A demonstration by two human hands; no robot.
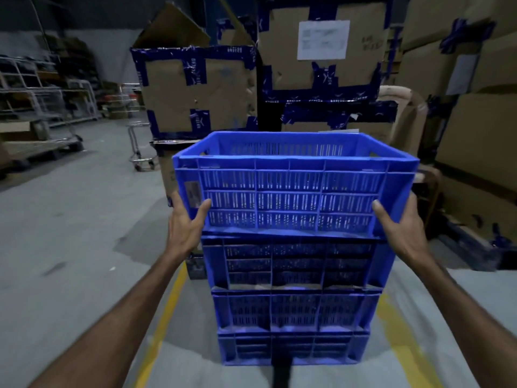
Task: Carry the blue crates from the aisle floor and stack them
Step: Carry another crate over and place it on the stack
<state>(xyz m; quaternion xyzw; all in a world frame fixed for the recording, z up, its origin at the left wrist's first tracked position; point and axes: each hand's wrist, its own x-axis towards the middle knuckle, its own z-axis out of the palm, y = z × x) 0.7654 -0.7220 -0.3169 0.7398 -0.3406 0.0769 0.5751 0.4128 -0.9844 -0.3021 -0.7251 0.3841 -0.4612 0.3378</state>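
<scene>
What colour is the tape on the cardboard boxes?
Dark blue tape with faint pale print, seen in the head view.

Grey concrete floor (70, 225), yellow lines (165, 312); taped cardboard boxes (195, 91) behind.

Four blue crates, the top crate (291, 189) uppermost, are moulded plastic with slotted, ribbed walls and a slight sheen. Behind them, brown cardboard boxes (195, 88) look matt and scuffed, their edges bound in glossy blue tape (195, 53). One box carries a white paper label (323, 39). A stool (139, 147) to the left has shiny metal legs. The grey floor (70, 219) looks like smooth, dull concrete with yellow painted lines (162, 320).
</scene>
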